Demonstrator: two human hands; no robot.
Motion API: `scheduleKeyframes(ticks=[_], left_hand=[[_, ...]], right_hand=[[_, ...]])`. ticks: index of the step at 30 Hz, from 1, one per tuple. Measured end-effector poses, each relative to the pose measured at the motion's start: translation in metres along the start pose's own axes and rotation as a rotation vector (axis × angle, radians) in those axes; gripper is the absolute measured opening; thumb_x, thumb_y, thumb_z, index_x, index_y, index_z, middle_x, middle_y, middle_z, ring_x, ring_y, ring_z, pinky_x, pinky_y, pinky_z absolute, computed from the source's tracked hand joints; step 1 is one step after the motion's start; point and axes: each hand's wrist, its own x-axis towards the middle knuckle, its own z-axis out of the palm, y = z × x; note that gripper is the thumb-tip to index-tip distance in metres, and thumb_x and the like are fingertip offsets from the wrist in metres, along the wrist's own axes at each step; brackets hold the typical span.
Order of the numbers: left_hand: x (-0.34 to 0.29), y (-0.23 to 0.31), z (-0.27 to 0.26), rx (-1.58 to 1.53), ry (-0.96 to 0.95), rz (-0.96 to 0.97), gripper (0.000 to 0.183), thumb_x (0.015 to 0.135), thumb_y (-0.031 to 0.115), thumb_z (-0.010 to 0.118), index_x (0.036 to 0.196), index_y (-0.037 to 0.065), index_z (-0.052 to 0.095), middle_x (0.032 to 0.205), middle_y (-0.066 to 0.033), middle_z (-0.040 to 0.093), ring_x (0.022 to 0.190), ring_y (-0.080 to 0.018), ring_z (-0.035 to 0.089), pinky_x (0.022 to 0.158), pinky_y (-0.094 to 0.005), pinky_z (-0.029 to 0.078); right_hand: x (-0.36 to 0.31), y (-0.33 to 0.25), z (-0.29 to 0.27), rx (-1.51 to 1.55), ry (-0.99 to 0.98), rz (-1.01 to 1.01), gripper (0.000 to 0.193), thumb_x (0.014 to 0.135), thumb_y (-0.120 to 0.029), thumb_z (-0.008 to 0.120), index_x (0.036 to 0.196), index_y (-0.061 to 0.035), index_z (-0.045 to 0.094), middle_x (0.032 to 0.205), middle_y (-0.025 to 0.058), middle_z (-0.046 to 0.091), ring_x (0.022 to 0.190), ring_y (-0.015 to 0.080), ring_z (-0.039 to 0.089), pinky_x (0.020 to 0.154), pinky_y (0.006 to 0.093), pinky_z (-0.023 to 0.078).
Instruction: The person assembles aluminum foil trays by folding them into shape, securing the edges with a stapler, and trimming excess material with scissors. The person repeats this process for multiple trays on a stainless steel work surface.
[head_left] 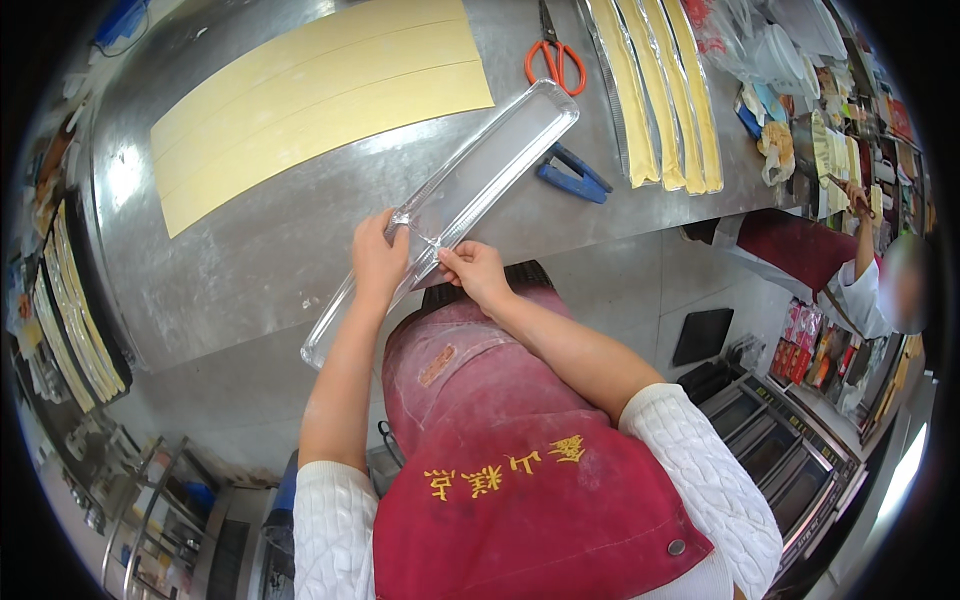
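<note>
Red apron (520,480) nearest; left hand (378,258) and right hand (475,272) both grip clear plastic tray (480,170) between them, over steel table (260,250).

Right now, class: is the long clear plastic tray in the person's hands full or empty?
Empty. The clear tray shows only steel table through it; the left hand and right hand grip its middle.
</note>
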Motion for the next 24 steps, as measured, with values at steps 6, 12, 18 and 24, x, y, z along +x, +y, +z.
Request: scheduleKeyframes(ticks=[6, 12, 18, 24], left_hand=[[0.008, 0.014, 0.004, 0.042, 0.001, -0.144, 0.024, 0.069, 0.017, 0.071, 0.088, 0.001, 0.068, 0.085, -0.0165, 0.064, 0.082, -0.0339, 0.061, 0.074, -0.0398, 0.047], [0.011, 0.007, 0.008, 0.106, 0.023, -0.147, 0.022, 0.069, 0.016, 0.073, 0.084, 0.000, 0.068, 0.077, -0.0164, 0.065, 0.069, -0.0307, 0.063, 0.067, -0.0356, 0.048], [0.009, 0.007, 0.011, 0.117, 0.057, -0.152, 0.022, 0.069, 0.015, 0.072, 0.083, -0.001, 0.068, 0.076, -0.0181, 0.065, 0.068, -0.0311, 0.063, 0.065, -0.0366, 0.048], [0.010, 0.010, 0.008, 0.161, 0.066, -0.107, 0.020, 0.071, 0.014, 0.071, 0.083, -0.002, 0.067, 0.076, -0.0194, 0.064, 0.069, -0.0335, 0.062, 0.066, -0.0383, 0.047]], right_hand=[[0.006, -0.001, 0.000, -0.017, -0.027, -0.041, 0.016, 0.087, -0.015, 0.064, 0.080, -0.0009, 0.059, 0.073, 0.0035, 0.063, 0.060, 0.0074, 0.057, 0.055, 0.0205, 0.047], [0.009, -0.001, 0.003, -0.043, -0.032, -0.082, 0.017, 0.087, -0.014, 0.064, 0.081, 0.0010, 0.059, 0.071, 0.0041, 0.062, 0.061, 0.0084, 0.058, 0.055, 0.0219, 0.048], [0.014, 0.002, 0.004, -0.109, -0.015, -0.124, 0.020, 0.085, -0.016, 0.065, 0.080, 0.0021, 0.060, 0.070, 0.0055, 0.063, 0.060, 0.0102, 0.060, 0.055, 0.0242, 0.049], [0.016, 0.007, 0.002, -0.087, -0.009, -0.110, 0.020, 0.084, -0.016, 0.066, 0.078, 0.0029, 0.061, 0.069, 0.0074, 0.065, 0.058, 0.0115, 0.062, 0.053, 0.0253, 0.049]])
